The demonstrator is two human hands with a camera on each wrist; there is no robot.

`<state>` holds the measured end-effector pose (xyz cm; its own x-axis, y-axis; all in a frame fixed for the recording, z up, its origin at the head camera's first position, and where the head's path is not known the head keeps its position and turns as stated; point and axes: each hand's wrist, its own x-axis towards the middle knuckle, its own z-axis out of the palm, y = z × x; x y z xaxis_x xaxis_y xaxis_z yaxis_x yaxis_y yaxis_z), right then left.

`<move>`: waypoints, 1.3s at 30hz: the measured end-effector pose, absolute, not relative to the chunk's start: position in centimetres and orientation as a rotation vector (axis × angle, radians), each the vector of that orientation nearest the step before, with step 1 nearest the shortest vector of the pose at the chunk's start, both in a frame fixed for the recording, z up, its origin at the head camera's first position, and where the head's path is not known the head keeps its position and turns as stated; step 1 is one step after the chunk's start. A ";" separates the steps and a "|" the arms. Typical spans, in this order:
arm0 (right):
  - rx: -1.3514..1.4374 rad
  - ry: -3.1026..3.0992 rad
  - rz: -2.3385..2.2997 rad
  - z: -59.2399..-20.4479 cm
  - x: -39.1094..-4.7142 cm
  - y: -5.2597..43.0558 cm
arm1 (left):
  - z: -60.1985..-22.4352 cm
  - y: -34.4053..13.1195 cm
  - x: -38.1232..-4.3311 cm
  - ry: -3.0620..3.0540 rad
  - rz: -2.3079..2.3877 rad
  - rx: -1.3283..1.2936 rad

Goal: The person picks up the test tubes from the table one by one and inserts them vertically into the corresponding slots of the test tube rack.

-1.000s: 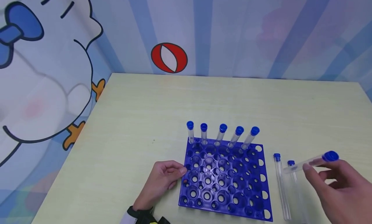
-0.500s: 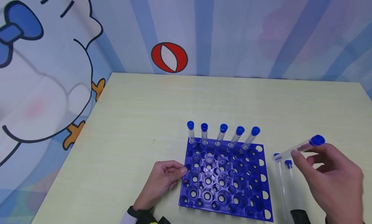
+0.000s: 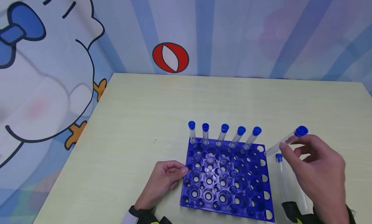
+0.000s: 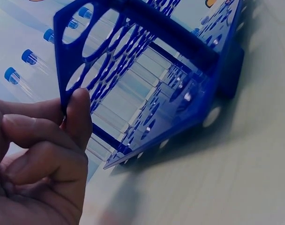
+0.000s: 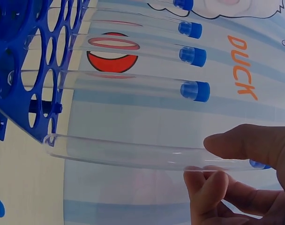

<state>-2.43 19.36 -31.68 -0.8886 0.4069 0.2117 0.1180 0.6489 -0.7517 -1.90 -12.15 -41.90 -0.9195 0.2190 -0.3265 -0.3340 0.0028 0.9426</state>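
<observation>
A blue test tube rack (image 3: pixel 209 207) stands on the table, with several blue-capped tubes (image 3: pixel 251 137) upright along its far row. My left hand (image 3: pixel 164 180) pinches the rack's left edge between thumb and index finger; the left wrist view shows this hand (image 4: pixel 44 159) at the upper plate (image 4: pixel 63 61). My right hand (image 3: pixel 319 167) pinches another capped test tube (image 3: pixel 279 145) near its cap. That tube leans, its round lower end beside the rack's far right corner. In the right wrist view, the held tube (image 5: pixel 119 151) looks clear, with its end close to the rack's corner.
Right of the rack, a loose capped tube (image 3: pixel 282 177) lies on the table, and another tube (image 3: pixel 303 193) is mostly hidden behind my right hand. A printed wall with a red ball picture (image 3: pixel 182 57) borders the table's far edge.
My right hand has moved left and farther from me, bringing the tube from above the loose tubes to the rack's right edge. The tube stands steeper. My left hand has stayed put.
</observation>
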 end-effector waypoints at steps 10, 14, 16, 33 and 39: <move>-0.274 -2.467 1.145 -32.0 -3.2 18.9 | -42.0 -12.2 -1.9 1.897 1.988 -0.102; -0.247 -2.473 1.148 -32.3 -3.3 18.8 | -41.8 -12.3 -1.9 1.901 1.979 -0.105; -0.244 -2.487 1.142 -32.4 -3.4 18.8 | -41.8 -12.3 -1.8 1.900 1.978 -0.108; -0.253 -2.620 1.067 -34.1 -4.2 18.8 | -41.7 -12.4 -1.8 1.907 1.966 -0.117; -0.248 -2.645 1.040 -34.3 -4.2 18.7 | -41.8 -12.4 -1.8 1.911 1.968 -0.112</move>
